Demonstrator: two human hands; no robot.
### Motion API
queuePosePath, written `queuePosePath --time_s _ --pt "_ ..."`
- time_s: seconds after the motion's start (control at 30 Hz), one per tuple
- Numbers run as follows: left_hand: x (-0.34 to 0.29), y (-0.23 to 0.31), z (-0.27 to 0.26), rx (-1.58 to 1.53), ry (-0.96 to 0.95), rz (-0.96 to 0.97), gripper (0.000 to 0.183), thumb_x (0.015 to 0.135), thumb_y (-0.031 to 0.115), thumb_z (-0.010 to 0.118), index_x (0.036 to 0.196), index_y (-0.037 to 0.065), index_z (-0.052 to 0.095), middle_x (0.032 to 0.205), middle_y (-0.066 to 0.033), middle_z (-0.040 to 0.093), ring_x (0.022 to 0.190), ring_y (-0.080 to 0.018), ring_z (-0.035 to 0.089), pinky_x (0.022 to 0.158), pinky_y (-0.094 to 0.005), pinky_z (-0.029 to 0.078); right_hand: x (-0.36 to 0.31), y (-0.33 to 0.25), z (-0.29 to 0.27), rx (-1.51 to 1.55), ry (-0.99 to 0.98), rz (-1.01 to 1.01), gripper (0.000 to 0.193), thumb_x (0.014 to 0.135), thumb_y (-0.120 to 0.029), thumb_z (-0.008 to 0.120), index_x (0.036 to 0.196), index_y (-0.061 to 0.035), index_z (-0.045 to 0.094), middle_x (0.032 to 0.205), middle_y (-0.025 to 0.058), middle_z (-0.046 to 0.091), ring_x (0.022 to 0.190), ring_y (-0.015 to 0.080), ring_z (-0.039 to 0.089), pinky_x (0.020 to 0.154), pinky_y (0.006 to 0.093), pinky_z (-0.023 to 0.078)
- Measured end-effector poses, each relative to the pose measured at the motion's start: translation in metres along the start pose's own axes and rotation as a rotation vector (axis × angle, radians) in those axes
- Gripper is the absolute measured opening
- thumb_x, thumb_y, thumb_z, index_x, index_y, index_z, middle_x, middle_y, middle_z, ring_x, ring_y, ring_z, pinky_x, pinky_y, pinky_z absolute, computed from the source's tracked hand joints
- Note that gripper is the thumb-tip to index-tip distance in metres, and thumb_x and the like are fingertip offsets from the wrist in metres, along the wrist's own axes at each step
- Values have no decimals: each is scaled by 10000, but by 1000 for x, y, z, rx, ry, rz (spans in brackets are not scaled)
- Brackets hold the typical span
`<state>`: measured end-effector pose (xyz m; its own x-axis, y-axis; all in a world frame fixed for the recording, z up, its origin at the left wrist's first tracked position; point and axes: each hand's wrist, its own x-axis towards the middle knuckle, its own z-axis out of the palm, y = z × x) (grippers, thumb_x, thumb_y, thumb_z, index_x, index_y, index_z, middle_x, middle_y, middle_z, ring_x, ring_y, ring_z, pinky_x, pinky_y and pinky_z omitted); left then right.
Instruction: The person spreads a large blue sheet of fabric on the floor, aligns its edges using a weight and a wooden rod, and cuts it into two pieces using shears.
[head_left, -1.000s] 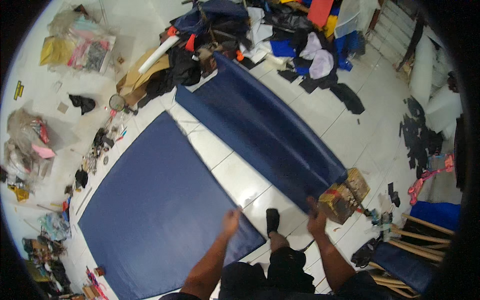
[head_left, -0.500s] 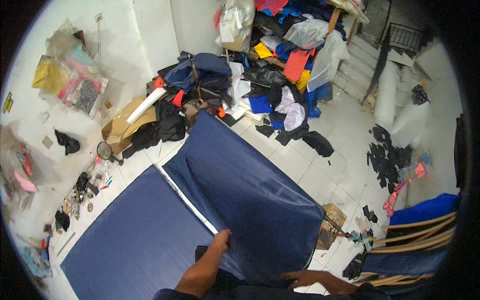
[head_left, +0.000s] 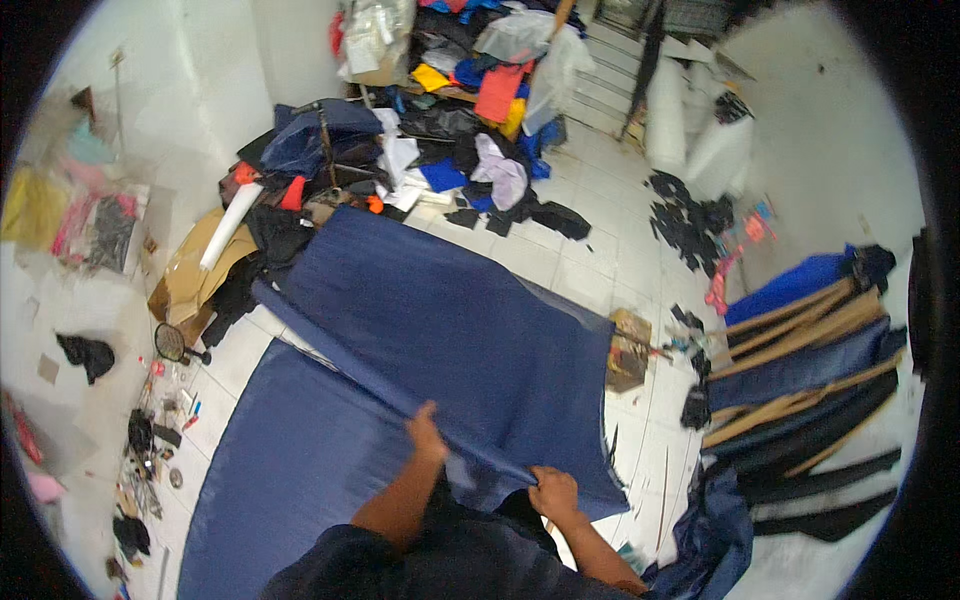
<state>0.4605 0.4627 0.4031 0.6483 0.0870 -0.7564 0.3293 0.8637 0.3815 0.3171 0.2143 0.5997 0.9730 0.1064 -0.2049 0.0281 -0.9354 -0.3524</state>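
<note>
We had the navy sheet [head_left: 480, 340] on the tiled floor [head_left: 580, 262], beside another blue piece [head_left: 290, 450]. Our right hand [head_left: 555, 493] clamped its folded edge; left hand [head_left: 428, 437] touched it, grip unclear. Even tension seemed best for dodging creases.

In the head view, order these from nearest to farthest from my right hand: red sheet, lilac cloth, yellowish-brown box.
From your right hand:
1. Yellowish-brown box, ahead, to the right
2. Lilac cloth, farther ahead, slightly left
3. Red sheet, beyond the lilac cloth
</note>
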Motion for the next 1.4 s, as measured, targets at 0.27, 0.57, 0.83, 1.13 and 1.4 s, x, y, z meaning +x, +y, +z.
queuePosePath --time_s 0.27,0.57,0.83,1.13,1.4 --pt "-59 160 -96 270 147 341 631 801 111 698 1329 -123 445 1248 -251 567 1094 -390 588 946 -496 489 -186 -10 91 -26 3 92 349 799 -250 627 1101 -85 683 1030 158 673 968 356 655 859 491 503" --pt "-247 190 -394 414 323 307 538 822 64 602 1312 -94 446 1255 -242 554 1092 -371 594 935 -517 503 -445 -113 273 177 -56 233 362 754 -177 633 1105 -124 702 1091 171 674 1046 362 627 915 472 494" --pt "-347 238 -619 596 245 472 457 888 57 623 1290 -84 457 1308 -224 538 1156 -339 565 985 -474 457 -592 -226 372 259 13 324 384 744 -145 599 1106 -168 726 1071 168 699 1002 371 656 922 455 511" --pt "-482 235 -852 868 505 675 528 867 133 673 1280 -115 458 1262 -274 576 1178 -408 554 1015 -437 415 -769 -307 439 282 -331 450 336 801 -159 557 1092 -106 717 1051 202 698 1000 391 662 880 430 515" --pt "-643 212 -1005 948 699 611 474 856 232 667 1187 -55 485 1117 -299 613 1075 -469 590 940 -491 452 -904 -335 523 193 -875 227 295 830 -191 648 1096 -78 709 1016 233 703 931 301 696 800 411 525"
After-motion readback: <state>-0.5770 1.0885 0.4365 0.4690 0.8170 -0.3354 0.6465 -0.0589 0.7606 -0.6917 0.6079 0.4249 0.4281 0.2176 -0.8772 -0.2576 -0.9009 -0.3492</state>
